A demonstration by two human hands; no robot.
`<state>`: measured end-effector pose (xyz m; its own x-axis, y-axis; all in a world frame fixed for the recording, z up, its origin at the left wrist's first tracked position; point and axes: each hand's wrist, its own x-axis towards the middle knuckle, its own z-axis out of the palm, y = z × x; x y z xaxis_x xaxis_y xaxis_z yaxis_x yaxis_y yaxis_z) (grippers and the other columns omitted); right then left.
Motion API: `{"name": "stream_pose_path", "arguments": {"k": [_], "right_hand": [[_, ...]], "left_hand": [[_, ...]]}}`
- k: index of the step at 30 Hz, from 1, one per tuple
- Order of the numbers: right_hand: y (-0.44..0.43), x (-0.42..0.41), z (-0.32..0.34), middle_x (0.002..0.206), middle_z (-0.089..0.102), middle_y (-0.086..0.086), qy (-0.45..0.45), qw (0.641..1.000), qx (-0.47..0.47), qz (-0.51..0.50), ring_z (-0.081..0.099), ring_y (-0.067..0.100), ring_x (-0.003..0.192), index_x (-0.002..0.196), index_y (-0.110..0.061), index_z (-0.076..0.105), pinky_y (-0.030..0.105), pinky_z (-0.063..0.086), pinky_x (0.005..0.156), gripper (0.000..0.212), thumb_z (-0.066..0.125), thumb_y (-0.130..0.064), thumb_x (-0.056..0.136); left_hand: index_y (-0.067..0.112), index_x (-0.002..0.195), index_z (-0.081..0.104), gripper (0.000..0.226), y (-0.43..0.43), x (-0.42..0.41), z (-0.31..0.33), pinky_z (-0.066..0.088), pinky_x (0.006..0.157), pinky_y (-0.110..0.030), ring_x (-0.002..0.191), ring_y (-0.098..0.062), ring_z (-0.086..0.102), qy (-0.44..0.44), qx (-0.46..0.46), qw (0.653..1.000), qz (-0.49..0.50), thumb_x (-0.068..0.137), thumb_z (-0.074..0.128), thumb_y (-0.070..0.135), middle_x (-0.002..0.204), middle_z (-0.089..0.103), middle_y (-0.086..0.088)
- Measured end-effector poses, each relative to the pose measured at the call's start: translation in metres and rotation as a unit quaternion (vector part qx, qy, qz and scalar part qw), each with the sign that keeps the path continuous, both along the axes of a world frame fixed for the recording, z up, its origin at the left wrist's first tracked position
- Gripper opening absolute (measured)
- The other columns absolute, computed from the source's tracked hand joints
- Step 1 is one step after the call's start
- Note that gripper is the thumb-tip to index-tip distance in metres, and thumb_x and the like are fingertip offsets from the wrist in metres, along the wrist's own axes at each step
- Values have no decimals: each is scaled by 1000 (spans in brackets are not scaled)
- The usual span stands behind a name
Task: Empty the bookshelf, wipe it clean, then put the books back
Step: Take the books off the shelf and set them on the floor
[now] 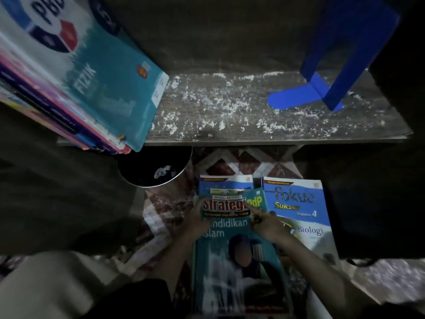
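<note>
Shelf [253, 111] flecked white. Book row [76, 88] leans at its left end, blue bookend [340, 54] near its right end. On the floor below the front edge, teal book [239, 261] tops a stack, Biologi book [299, 210] just beside. Left hand [197, 219] grip closed on teal book's left edge. Right hand [268, 225] rests on its cover, grip unclear.

The wooden shelf [230, 107] is showing rough, white-flecked grain; the teal book [236, 268] is gleaming glossy; the blue bookend [340, 54] is looking smooth.
</note>
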<state>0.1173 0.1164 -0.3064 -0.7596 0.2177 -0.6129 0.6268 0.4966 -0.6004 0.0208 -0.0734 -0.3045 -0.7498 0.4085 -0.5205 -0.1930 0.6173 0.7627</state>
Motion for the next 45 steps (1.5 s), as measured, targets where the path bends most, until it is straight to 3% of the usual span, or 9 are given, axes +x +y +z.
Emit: {"name": "stream_pose_path", "arguments": {"k": [3, 5, 10, 15, 19, 27, 35, 41, 45], "right_hand": [[8, -22, -18, 134, 46, -2, 6, 1000, 20, 4, 43, 27, 102, 145, -37, 33, 31, 39, 83, 65, 49, -4, 92], [14, -36, -28, 132, 48, -2, 7, 999, 28, -22, 35, 29, 114, 146, -41, 26, 29, 34, 76, 68, 48, -5, 93], [33, -61, -57, 44, 53, -21, 51, 997, -5, -55, 16, 5, 63, 145, -38, 31, 25, 35, 58, 69, 50, -1, 90], [34, -58, -70, 95, 39, 4, 69, 994, 12, -89, 37, 6, 57, 144, -46, 31, 11, 35, 48, 67, 54, -10, 92], [19, -53, -80, 91, 32, 3, 95, 990, 50, -93, 28, 7, 63, 139, -53, 20, 27, 39, 85, 64, 53, -19, 96], [-8, -67, -44, 135, 29, 20, 11, 976, 200, -84, 29, 37, 123, 145, -26, 36, 41, 33, 103, 58, 53, -12, 92], [-45, -77, 62, 111, 68, 6, 84, 994, 74, -8, 62, 23, 104, 112, -18, 69, 29, 47, 79, 26, 55, -17, 91], [-105, -127, 193, 64, 63, -10, 246, 963, -106, -2, 54, -5, 54, 76, -25, 68, 16, 41, 55, 28, 56, -4, 90], [-147, -159, 262, 73, 59, -7, 330, 930, -158, -13, 54, 5, 65, 95, -23, 64, 22, 44, 67, 27, 57, 1, 86]], "left_hand": [[15, 134, 50, 65, 14, -27, -24, 50, 69, -12, 104, -16, 57, 19, 12, 1000, 15, 77, 62, -15, 124, 60, -11], [16, 137, 48, 68, 22, -43, -34, 51, 78, -22, 105, -17, 57, 21, 17, 1000, 14, 78, 61, -16, 127, 59, -11], [22, 143, 40, 69, 36, -70, -55, 48, 73, -12, 108, -15, 53, 63, -7, 998, -11, 85, 54, -13, 137, 48, -8], [18, 143, 40, 65, 34, -72, -67, 45, 64, -1, 103, -16, 57, 82, -10, 997, 3, 86, 59, -7, 132, 53, -11], [18, 143, 40, 57, 29, -63, -64, 47, 75, -14, 105, -21, 58, 135, -37, 990, 37, 91, 59, 5, 130, 54, -15], [27, 142, 39, 54, 44, -62, -25, 34, 103, -36, 127, -31, 39, 156, -331, 918, -150, 91, 54, 22, 143, 33, -15], [8, 108, 70, 32, 20, -35, 78, 48, 90, -29, 108, -22, 61, 29, -120, 980, -158, 81, 63, 24, 114, 67, -10], [21, 98, 71, 19, -50, -44, 209, 49, 85, -33, 97, -24, 64, 271, -50, 958, 80, 87, 58, 29, 97, 71, -8], [18, 109, 67, 24, -88, -56, 295, 48, 86, -34, 94, -25, 63, 467, -14, 862, 198, 87, 60, 15, 102, 67, -7]]}}
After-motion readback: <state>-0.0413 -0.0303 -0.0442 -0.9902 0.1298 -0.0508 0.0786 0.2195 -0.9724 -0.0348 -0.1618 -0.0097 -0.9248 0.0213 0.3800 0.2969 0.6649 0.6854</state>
